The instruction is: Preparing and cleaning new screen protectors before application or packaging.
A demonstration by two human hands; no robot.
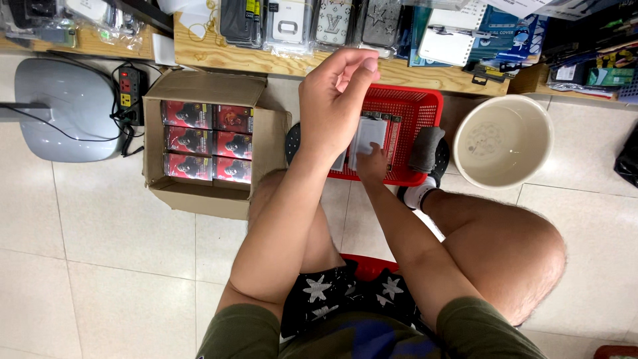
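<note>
My left hand (335, 103) is raised above the red plastic basket (420, 106), thumb and fingertips pinched together; what they hold, if anything, is too small to tell. My right hand (371, 163) reaches down into the basket and grips a flat white packet (369, 135) that lies among other small packages. My knees frame the basket; one socked foot (420, 193) rests by its near right corner.
An open cardboard box (199, 193) of red small boxes sits left of the basket. A cream bucket (502, 141) stands to the right. A wooden shelf (279, 63) with phone cases runs along the top. A power strip (131, 90) and grey chair base (66, 110) lie at far left.
</note>
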